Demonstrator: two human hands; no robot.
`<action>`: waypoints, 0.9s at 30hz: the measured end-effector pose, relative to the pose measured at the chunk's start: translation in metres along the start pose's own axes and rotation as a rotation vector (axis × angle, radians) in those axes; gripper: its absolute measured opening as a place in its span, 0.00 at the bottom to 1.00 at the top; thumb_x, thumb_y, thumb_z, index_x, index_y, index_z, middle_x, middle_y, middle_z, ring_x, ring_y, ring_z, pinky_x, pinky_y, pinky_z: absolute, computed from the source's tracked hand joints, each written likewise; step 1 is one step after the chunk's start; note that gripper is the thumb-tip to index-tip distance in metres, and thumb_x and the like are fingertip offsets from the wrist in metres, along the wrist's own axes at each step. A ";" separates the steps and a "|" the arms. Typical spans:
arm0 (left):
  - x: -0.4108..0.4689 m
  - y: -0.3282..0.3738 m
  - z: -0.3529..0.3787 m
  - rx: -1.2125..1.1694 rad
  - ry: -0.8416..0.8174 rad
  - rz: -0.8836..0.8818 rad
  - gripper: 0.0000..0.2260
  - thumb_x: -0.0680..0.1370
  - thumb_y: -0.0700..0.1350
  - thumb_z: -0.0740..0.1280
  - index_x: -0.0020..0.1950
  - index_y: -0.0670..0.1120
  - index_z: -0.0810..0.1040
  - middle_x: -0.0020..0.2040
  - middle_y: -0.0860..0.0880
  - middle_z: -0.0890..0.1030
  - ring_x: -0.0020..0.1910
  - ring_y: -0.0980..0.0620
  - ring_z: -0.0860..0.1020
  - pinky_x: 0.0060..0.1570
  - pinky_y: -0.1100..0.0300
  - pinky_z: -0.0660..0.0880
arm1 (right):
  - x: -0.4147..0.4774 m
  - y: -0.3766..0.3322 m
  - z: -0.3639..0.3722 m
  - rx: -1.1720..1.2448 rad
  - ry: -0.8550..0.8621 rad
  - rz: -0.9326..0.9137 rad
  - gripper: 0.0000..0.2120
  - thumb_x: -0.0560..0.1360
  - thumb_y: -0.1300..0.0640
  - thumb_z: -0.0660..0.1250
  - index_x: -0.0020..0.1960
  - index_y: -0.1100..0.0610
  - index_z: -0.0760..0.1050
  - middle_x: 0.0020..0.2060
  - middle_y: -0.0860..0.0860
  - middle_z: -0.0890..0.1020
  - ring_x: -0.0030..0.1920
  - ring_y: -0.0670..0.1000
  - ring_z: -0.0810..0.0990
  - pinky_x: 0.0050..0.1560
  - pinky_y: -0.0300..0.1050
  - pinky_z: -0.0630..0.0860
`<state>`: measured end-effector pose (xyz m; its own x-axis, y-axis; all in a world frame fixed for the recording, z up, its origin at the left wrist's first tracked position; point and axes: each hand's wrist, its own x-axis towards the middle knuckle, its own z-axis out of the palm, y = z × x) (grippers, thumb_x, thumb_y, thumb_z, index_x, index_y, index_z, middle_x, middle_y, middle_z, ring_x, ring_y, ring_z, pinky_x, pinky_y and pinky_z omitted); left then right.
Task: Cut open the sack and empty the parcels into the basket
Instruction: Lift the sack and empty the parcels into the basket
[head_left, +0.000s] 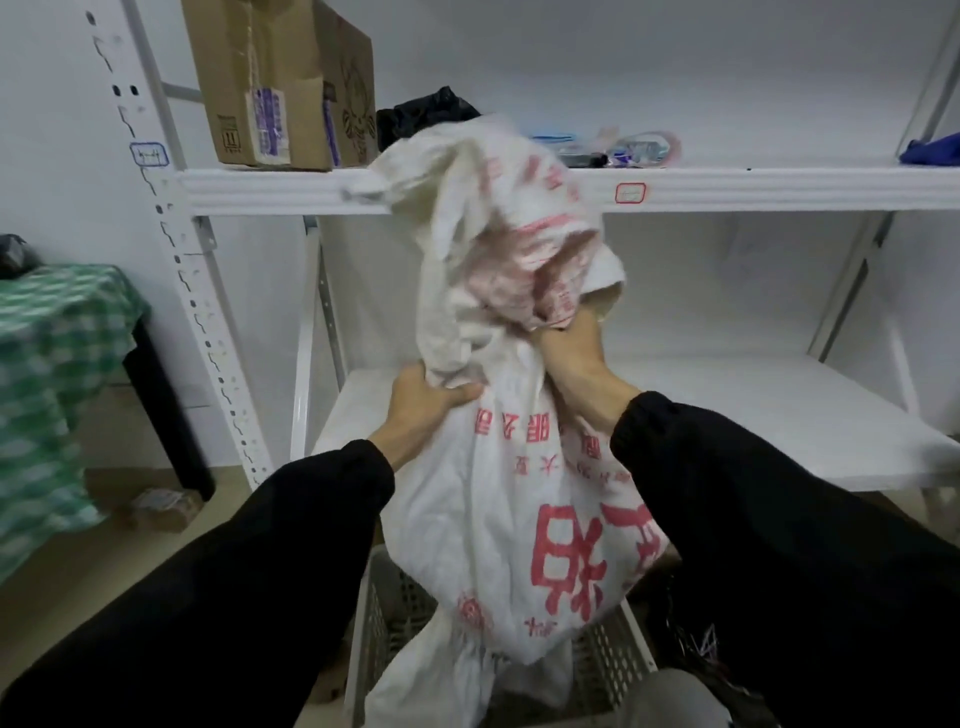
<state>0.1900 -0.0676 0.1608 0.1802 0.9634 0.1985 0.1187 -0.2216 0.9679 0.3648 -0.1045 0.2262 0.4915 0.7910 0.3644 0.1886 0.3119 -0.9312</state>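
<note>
Our left hand (426, 400) squeezes a fold of the sack (519, 519), with the thumb on top and the fingers curled tight in the cloth. Our right hand (576, 364), just beside it, grabs the sack too, and its fingers are tucked into the crumpled folds. The sack is soft, white and woven, with big red letters that sit upside down. Above our hands one end is lifted up, floppy and blurry. Below our hands the rest hangs long and wrinkly, and its loose end droops into the basket (395, 613). The basket is pale plastic, with walls full of little holes. Past our hands stands a white metal shelf (291, 189). Up to the left of our left hand a brown cardboard box (270, 78) sits on it. Far out left, a green checked cloth (52, 338) covers a surface.
</note>
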 end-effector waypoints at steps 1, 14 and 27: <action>-0.001 0.001 0.000 0.024 0.078 0.022 0.20 0.69 0.45 0.80 0.57 0.42 0.81 0.49 0.51 0.84 0.49 0.51 0.82 0.43 0.61 0.77 | 0.000 -0.004 0.004 -0.068 -0.004 -0.020 0.07 0.71 0.60 0.72 0.44 0.49 0.77 0.46 0.50 0.85 0.48 0.53 0.83 0.50 0.56 0.82; 0.045 0.034 -0.004 -0.018 0.151 0.044 0.14 0.69 0.49 0.79 0.48 0.42 0.84 0.46 0.47 0.86 0.48 0.48 0.83 0.49 0.51 0.80 | 0.009 -0.021 0.016 -0.405 0.010 -0.233 0.08 0.72 0.65 0.64 0.50 0.61 0.78 0.46 0.53 0.83 0.46 0.52 0.80 0.45 0.47 0.78; 0.042 0.051 -0.001 -0.240 0.036 -0.044 0.17 0.70 0.42 0.78 0.57 0.41 0.83 0.52 0.45 0.86 0.53 0.46 0.83 0.55 0.46 0.81 | 0.030 -0.040 0.015 -0.340 0.035 -0.220 0.13 0.74 0.64 0.63 0.57 0.58 0.77 0.52 0.52 0.82 0.52 0.51 0.78 0.48 0.42 0.74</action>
<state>0.2030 -0.0381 0.2191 0.1443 0.9770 0.1568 -0.1108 -0.1415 0.9837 0.3596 -0.0853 0.2739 0.4355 0.7049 0.5598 0.5597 0.2750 -0.7817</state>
